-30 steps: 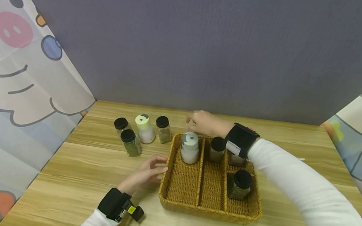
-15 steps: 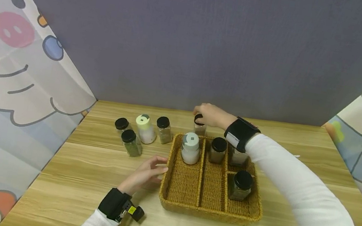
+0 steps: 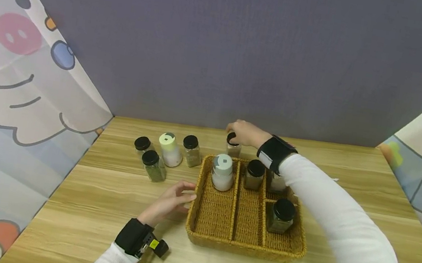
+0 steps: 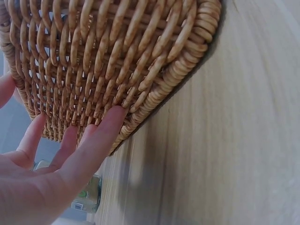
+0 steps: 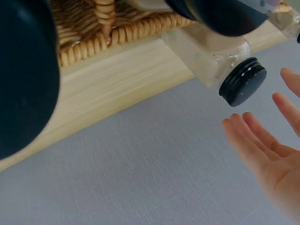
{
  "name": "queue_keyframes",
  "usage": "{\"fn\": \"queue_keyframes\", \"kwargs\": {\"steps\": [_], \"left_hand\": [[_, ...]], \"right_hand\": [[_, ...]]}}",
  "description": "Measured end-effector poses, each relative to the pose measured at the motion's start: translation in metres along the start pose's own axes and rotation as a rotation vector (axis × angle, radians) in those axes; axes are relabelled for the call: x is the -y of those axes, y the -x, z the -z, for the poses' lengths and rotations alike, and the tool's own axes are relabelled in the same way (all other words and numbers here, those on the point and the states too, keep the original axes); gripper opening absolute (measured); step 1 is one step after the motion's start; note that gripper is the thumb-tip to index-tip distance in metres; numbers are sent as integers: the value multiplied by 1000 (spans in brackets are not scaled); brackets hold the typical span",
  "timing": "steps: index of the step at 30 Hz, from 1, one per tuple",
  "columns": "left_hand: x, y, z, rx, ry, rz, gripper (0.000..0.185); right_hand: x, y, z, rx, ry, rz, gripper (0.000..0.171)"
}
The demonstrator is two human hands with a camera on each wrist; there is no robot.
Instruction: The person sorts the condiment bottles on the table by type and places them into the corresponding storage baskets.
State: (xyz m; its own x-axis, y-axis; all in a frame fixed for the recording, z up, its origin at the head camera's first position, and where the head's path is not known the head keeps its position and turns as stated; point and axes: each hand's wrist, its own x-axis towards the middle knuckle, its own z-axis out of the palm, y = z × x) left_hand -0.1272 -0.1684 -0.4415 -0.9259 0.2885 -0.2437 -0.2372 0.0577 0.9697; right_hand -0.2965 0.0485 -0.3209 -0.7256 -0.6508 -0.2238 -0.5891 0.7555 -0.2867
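A small clear jar with a black cap [image 3: 232, 146] [image 5: 243, 86] stands on the table just behind the wicker basket's [image 3: 243, 247] rear rim. My right hand [image 3: 242, 133] [image 5: 265, 152] hovers at that cap. In the right wrist view its fingers are straight and spread, a little apart from the cap. My left hand [image 3: 179, 194] [image 4: 75, 157] lies at the basket's left wall [image 4: 117, 61], with straight fingers touching the weave. In the basket stand a white jar with a grey lid [image 3: 223, 173] and black-capped jars [image 3: 255, 174] [image 3: 282, 215]; my forearm partly hides another.
To the left of the basket several jars stand together on the wooden table: three black-capped ones [image 3: 142, 143] [image 3: 153, 166] [image 3: 192, 150] and a white one with a pale lid [image 3: 169, 149]. A purple wall runs behind, and printed curtains hang at both sides.
My right hand has moved back from above the basket's rear left corner to the jar behind the rim, which now shows. The left hand has stayed at the basket's wall.
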Motion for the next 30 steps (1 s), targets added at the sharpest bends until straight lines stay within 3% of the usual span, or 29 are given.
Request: {"fn": "queue_keyframes", "kwargs": {"steps": [13, 20, 26, 30], "left_hand": [[0, 0, 0, 3, 15, 9, 50], [0, 1, -1, 7, 16, 19, 49], [-1, 0, -2, 9, 22, 11, 51], [0, -2, -2, 10, 14, 11, 52]], "right_hand": [[-2, -11, -10, 43, -6, -14, 40], [-25, -42, -28, 47, -1, 2, 38], [9, -10, -6, 67, -1, -39, 33], [4, -15, -11, 57, 6, -37, 33]]}}
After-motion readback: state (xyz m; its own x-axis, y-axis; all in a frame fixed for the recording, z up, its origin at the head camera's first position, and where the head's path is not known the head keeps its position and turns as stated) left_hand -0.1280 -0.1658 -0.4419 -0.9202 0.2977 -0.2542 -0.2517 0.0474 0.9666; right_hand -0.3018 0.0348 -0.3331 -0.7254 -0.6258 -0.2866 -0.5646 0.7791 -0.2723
